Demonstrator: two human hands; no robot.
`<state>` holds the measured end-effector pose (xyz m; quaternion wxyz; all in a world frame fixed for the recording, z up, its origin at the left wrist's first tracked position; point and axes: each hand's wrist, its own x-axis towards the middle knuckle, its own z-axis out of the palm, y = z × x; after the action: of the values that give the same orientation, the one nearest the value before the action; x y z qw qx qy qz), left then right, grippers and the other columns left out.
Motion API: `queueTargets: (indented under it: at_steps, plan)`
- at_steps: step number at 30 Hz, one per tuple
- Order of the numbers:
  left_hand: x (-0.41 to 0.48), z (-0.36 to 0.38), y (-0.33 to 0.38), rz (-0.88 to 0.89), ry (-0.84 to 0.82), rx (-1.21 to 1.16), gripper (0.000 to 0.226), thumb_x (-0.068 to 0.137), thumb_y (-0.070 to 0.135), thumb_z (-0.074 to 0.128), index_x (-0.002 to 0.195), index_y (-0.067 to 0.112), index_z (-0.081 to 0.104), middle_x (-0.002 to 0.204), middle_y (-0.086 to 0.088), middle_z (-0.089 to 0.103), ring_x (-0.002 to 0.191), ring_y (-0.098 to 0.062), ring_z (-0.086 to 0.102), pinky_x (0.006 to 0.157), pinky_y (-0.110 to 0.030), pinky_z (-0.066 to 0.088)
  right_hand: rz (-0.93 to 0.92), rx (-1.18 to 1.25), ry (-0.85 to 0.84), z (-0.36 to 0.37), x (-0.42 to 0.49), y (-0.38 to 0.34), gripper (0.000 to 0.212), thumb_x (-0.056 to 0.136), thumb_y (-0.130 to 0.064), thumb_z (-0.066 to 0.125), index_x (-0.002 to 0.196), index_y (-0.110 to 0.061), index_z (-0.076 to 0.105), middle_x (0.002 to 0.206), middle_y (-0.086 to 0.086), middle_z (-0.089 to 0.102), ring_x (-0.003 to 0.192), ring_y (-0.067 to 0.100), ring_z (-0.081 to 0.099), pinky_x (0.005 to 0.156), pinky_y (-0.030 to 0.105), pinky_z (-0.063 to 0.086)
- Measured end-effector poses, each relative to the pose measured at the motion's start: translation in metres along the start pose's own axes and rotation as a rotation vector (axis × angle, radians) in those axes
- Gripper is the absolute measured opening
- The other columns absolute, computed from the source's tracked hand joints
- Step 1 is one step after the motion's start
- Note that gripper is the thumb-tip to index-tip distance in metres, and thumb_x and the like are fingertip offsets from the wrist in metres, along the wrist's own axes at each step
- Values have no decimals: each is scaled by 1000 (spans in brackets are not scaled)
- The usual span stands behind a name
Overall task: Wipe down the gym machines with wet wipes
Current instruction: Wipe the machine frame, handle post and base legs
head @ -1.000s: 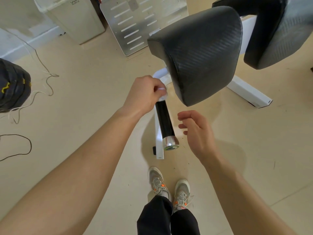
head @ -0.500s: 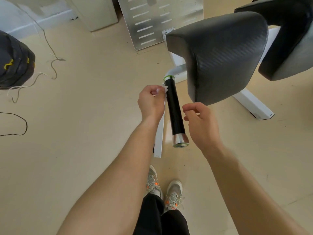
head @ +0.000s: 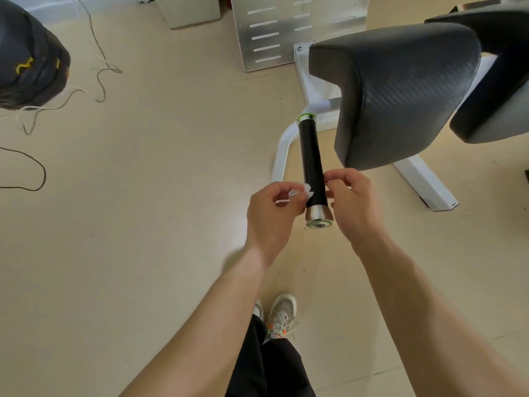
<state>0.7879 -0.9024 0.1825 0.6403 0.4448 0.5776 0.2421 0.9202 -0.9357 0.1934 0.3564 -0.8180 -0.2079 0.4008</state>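
My left hand (head: 272, 216) has drawn the wipe (head: 308, 191) down the handle (head: 312, 159) to just above its silver cap, and my right hand (head: 353, 204) has closed in alongside.

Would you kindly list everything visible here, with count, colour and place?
handle: 1, black with silver ends, centre
wipe: 1, white, against handle's left side
pads: 2, black, upper right
frame: 1, white, under pads
plate: 1, silver, slotted, top centre
box: 1, pale grey, top
cords: 2, one black, one pale, left floor
bundle: 1, black with yellow marks, top left
shoes: 2, grey with orange, bottom centre
trousers: 1, black, bottom centre
left hand: 1, pinches wipe, left of handle
right hand: 1, fingers curled at handle's right side
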Motion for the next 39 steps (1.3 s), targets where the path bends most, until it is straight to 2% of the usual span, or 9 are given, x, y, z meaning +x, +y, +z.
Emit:
queueTargets:
  at_steps: [3,7,12,17,21,26,30,33,39]
  plan:
    - [37,12,7,72,88,89,9,90,16,68,90,22,75,89,12,73,87,-6,68,85,-32,58,2,26,0,1,-1,-1,20,100,-14,47,109,-17,65,93,-2,66,75,13,66,47,12,45]
    - [100,33,25,13,210,64,16,93,17,64,83,29,69,87,8,71,86,-12,68,89,-34,56,-22,-27,39,-1,0,3,24,101,-16,47,115,-21,65,107,-6,63,89,12,65,49,8,44]
    - [113,33,27,-20,182,123,26,93,15,60,71,28,69,82,3,73,84,-20,70,88,-39,58,-22,-76,60,-10,-3,9,26,101,-19,47,120,-23,64,111,-9,63,104,16,62,87,32,54]
    - [49,6,20,36,5,213,15,89,16,68,78,24,74,83,4,73,83,-15,70,84,-40,60,6,-89,88,-20,-17,5,26,100,-17,47,117,-23,66,107,-7,63,102,15,60,73,25,46]
    - [4,-9,30,-22,-86,180,11,86,12,75,81,21,76,83,2,74,75,-8,66,76,-32,59,-170,-226,79,-20,-38,-12,26,99,-16,50,116,-26,68,113,-12,63,101,8,59,84,23,48]
    - [-15,-8,45,-44,-46,-81,7,88,6,73,96,6,73,90,-14,75,89,-28,73,79,-30,59,-285,-102,-105,-15,-45,-26,26,99,-20,59,122,-25,70,103,-12,71,89,2,66,70,10,50]
    - [-9,-8,48,-33,-146,-130,15,93,5,67,105,3,74,101,-13,75,94,-25,74,84,-27,59,-258,-45,0,-19,-28,-23,21,94,-22,69,115,-24,74,101,-10,71,87,7,66,73,20,53]
    - [4,-19,44,-60,-32,-40,16,95,11,62,105,14,74,104,1,74,87,-16,74,77,-25,60,-248,-168,145,-18,-17,-13,21,98,-21,64,116,-24,74,109,-8,67,92,6,61,73,13,46]
    - [16,-30,31,-168,112,-9,22,95,9,55,97,17,75,98,1,74,77,-13,69,69,-23,55,-98,-92,42,-18,-31,9,18,97,-19,65,109,-24,77,90,-15,72,77,-7,63,60,3,44]
